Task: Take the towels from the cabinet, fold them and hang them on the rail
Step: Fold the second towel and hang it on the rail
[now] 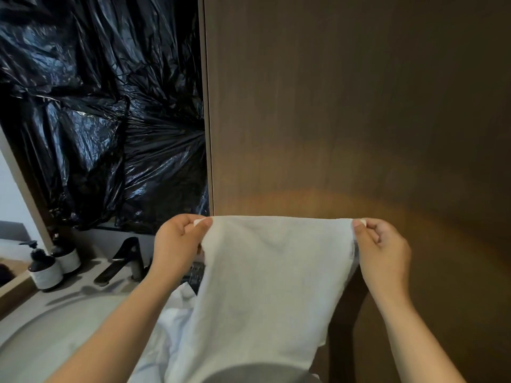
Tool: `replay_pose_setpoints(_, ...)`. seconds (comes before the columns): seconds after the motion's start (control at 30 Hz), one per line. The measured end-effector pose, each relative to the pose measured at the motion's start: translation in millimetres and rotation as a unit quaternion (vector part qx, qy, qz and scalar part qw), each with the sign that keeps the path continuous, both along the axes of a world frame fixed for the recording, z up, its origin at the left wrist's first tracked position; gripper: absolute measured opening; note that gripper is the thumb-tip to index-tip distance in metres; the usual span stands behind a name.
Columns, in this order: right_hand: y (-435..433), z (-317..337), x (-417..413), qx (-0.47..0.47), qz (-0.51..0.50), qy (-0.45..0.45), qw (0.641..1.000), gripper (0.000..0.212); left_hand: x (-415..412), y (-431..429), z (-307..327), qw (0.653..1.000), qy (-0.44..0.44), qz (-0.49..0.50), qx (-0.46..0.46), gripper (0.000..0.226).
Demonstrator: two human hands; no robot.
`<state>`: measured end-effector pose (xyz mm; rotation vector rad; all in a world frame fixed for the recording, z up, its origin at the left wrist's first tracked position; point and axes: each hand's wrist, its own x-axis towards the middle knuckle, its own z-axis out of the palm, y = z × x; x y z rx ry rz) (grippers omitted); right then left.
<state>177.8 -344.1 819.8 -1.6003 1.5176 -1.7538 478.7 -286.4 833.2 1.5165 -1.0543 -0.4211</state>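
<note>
We hold the white towel (265, 277) stretched before the wooden cabinet door (359, 106), left hand (177, 244) and right hand (383, 247) pinching its top corners. A slipped corner could drop it toward the sink (55, 335) on the counter (19, 308), near left.

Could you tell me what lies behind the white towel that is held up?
Behind the white towel, pinched by the left hand and right hand, stands a brown wooden panel; whatever is lower down is covered.
</note>
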Motion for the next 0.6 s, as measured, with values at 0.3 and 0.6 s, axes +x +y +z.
replay_pose_setpoints(0.3,67.2,4.5,63.2,0.044,0.164,-0.094,0.981,0.007,-55.2,40.2,-15.0,0.977,0.185,-0.108,-0.012,0.012)
replay_pose_setpoints(0.6,96.1,-1.6,92.7,0.131,0.278,-0.14,0.941,0.004,-66.0,72.4,-17.2,0.956,0.226,-0.188,-0.016,0.016)
